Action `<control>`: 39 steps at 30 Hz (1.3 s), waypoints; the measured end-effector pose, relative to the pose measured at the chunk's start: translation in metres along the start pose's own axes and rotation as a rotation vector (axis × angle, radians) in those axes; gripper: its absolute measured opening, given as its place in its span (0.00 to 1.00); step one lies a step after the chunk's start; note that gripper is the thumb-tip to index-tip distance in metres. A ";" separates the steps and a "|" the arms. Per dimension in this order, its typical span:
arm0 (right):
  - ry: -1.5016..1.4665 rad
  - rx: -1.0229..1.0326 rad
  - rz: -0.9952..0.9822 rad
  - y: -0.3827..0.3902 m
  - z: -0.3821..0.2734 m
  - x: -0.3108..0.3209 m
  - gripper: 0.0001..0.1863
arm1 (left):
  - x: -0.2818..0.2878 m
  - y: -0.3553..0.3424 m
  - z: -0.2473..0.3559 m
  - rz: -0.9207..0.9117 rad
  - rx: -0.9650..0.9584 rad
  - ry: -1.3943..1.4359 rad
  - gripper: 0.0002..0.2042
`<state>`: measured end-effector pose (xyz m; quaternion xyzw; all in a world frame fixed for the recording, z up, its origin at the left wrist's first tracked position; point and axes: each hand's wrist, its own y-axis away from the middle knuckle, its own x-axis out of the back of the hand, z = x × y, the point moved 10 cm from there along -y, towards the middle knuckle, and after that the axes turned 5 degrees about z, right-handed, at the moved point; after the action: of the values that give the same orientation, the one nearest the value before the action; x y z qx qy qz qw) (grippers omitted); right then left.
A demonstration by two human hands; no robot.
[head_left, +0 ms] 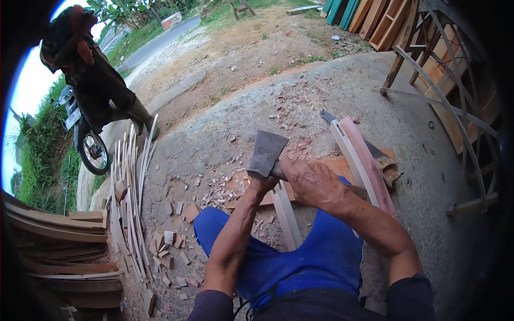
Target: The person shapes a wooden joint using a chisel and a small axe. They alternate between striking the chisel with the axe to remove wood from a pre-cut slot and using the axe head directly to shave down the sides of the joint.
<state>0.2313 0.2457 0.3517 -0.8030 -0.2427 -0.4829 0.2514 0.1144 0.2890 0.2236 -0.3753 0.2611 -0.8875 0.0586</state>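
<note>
A hatchet (267,153) with a dark, flared metal head is raised in front of my knees, its wide edge facing away from me. My right hand (312,182) is wrapped round the wooden handle close to the head; the handle's end shows past my wrist. Right against the underside of the head is my left hand (262,185), closed on the hatchet, its fingers mostly hidden. Between my legs a pale squared wooden strip (287,222) slants down from near my hands. Beyond my right forearm rests a thicker, curved reddish timber (365,163).
A handsaw (375,151) lies partly under the timber. Wood offcuts (166,249) and chips litter the concrete. Long thin strips (128,198) and stacked boards (69,238) lie left. A person (101,80) stands by a motorbike (91,147). Curved frames (455,101) stand right.
</note>
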 end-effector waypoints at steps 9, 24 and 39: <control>-0.039 0.049 0.100 0.002 -0.007 0.016 0.15 | 0.001 0.013 -0.020 0.033 0.145 0.184 0.13; -0.377 -0.198 0.284 0.026 0.051 0.037 0.13 | 0.029 -0.032 0.001 0.277 0.089 0.202 0.09; -0.465 -0.236 0.219 0.035 0.048 0.008 0.15 | 0.020 -0.014 -0.032 0.299 0.222 0.349 0.10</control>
<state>0.2879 0.2512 0.3339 -0.9374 -0.1477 -0.2804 0.1443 0.0790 0.3082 0.2249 -0.1649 0.2211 -0.9434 0.1842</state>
